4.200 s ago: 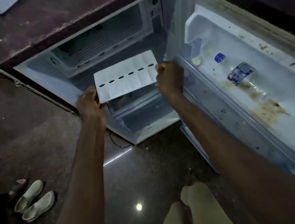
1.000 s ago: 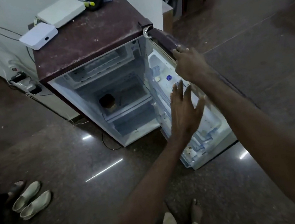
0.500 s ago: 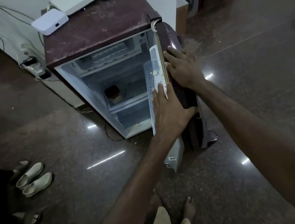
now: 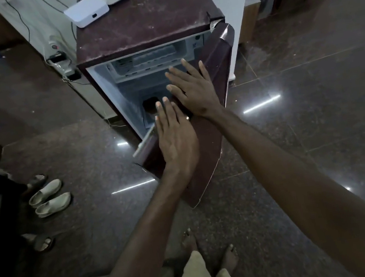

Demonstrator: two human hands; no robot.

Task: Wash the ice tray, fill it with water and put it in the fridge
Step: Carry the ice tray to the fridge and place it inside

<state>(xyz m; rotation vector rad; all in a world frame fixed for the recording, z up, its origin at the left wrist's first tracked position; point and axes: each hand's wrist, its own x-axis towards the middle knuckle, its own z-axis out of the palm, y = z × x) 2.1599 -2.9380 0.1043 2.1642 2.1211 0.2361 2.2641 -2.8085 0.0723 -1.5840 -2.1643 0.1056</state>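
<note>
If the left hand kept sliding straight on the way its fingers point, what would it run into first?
Probably the dark container on the shelf inside the fridge. The left hand lies flat on the fridge door, fingers aimed past the door's edge into the gap. Depth is uncertain.

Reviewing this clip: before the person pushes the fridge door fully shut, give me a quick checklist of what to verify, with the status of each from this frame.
1. Both palms flat on the door's outer face: ok. The left hand and the right hand press on the fridge door.
2. Hands free of other items: ok, both are open and hold nothing.
3. Door shut: not ok, the fridge interior shows through a gap.
4. Ice tray in the freezer compartment: cannot tell, too dim and blurred.
5. Nothing sticking out into the door's path: ok, the dark container sits inside the cabinet.
6. Fingers away from the closing edge: not ok, left fingertips reach past it.
</note>
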